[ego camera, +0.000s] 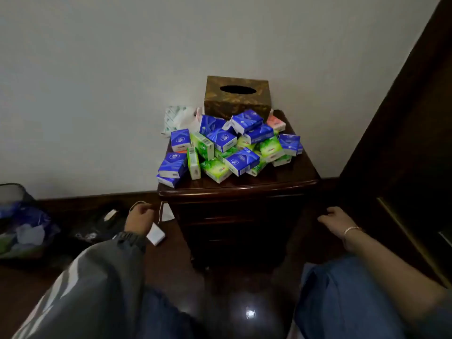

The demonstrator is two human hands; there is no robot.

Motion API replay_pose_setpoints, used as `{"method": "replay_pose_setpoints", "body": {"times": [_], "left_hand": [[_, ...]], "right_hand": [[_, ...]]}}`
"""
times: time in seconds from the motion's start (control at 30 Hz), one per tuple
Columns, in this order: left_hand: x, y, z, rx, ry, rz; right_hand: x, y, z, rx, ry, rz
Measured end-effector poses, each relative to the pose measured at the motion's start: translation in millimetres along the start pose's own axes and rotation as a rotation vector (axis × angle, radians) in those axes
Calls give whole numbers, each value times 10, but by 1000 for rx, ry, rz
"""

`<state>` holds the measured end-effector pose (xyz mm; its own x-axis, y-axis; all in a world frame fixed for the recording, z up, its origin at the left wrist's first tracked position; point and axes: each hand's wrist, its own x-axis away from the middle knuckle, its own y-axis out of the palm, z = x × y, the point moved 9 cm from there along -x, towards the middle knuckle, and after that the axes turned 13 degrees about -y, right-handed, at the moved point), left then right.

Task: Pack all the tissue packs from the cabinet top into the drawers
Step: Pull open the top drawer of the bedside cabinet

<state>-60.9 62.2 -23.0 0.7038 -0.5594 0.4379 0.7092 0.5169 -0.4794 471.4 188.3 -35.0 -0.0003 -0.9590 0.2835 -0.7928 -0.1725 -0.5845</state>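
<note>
A heap of several tissue packs (230,148), blue, green and one pink (276,123), covers the top of a dark wooden cabinet (293,174). The drawers (239,218) in its front are closed. My left hand (139,217) hangs in front of the cabinet's left side with its fingers curled and nothing in it. My right hand (336,220) hangs by the cabinet's right side, fingers curled too, holding nothing. Both hands sit below the cabinet top, apart from the packs.
A brown tissue box (237,97) stands at the back of the cabinet top against the wall. A white plastic bag (177,118) lies behind the packs. A waste bin (19,218) sits on the floor at left. A white charger (156,233) and cable lie beside the cabinet.
</note>
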Motion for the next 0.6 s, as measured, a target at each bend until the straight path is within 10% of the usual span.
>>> {"method": "replay_pose_setpoints", "body": {"times": [0.6], "left_hand": [[-133, 1358, -659, 293, -92, -222]], "right_hand": [[-608, 901, 108, -131, 94, 91]]}}
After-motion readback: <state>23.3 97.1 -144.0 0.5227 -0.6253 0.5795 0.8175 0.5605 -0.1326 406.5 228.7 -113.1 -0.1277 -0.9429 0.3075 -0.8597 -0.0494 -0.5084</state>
